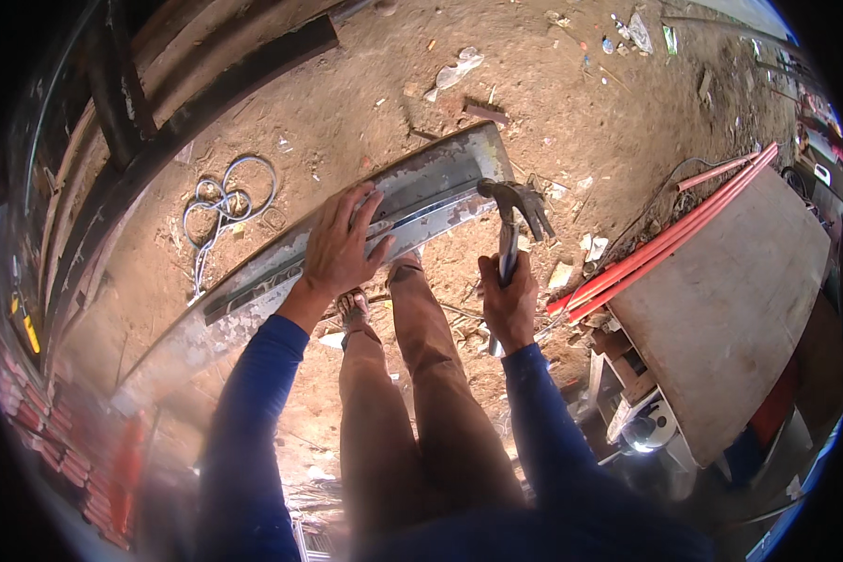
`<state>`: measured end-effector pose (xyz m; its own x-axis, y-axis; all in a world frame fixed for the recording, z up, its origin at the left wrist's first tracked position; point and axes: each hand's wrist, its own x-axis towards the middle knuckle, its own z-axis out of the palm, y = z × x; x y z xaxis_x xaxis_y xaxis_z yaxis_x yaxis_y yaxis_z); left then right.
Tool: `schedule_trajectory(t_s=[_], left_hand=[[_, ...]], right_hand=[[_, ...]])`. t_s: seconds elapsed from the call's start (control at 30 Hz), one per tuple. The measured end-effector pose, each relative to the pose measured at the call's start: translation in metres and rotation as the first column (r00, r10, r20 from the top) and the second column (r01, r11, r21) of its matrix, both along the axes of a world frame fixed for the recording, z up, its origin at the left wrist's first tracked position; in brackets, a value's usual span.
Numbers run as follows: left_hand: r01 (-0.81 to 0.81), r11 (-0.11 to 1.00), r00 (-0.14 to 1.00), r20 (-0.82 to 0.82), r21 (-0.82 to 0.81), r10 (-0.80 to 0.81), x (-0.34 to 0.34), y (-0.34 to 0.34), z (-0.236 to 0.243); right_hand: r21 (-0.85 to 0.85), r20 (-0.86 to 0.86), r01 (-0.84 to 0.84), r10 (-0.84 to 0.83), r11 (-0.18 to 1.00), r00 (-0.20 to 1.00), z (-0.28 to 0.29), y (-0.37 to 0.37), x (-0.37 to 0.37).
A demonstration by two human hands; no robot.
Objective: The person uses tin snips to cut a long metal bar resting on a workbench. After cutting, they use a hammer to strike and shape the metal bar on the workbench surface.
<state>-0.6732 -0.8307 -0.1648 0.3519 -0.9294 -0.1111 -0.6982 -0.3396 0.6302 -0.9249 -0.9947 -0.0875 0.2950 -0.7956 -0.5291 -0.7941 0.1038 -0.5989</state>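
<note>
My right hand (510, 304) is wrapped round the handle of a claw hammer (510, 211). The hammer is raised, its head over the right end of a long, narrow piece (473, 159) with worn, flaking grey paint and a dark groove along its length. On that piece lies my left hand (342, 239), fingers stretched over it and thumb apart. Whether anything small sits beneath those fingers cannot be made out. The long piece slants from lower left to upper right, just beyond my feet (354, 307).
A looped grey cable (225, 201) lies on the dirt ground at left, near a dark metal frame (192, 126). Red pipes (670, 239) rest along the edge of a grey board (721, 309) at right. Scraps and plastic litter (457, 70) dot the ground beyond.
</note>
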Motion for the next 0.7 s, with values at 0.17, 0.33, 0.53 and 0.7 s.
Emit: schedule_trajectory(t_s=[0.17, 0.33, 0.53, 0.7], left_hand=[[0.251, 0.964, 0.95, 0.17, 0.093, -0.264, 0.013, -0.018, -0.006], [0.301, 0.949, 0.919, 0.239, 0.093, -0.315, 0.003, -0.019, -0.03], [0.283, 0.953, 0.909, 0.288, 0.106, -0.301, -0.001, -0.016, -0.035], [0.262, 0.96, 0.918, 0.282, 0.099, -0.28, 0.0, -0.019, -0.034]], right_hand=[[0.083, -0.081, -0.158, 0.164, 0.984, 0.983, 0.037, 0.001, 0.04], [0.066, -0.074, -0.259, 0.263, 0.964, 0.962, 0.063, 0.005, 0.067], [0.081, -0.12, -0.324, 0.332, 0.943, 0.936, 0.06, -0.007, 0.075], [-0.039, -0.199, -0.422, 0.407, 0.906, 0.892, 0.055, -0.023, 0.075]])
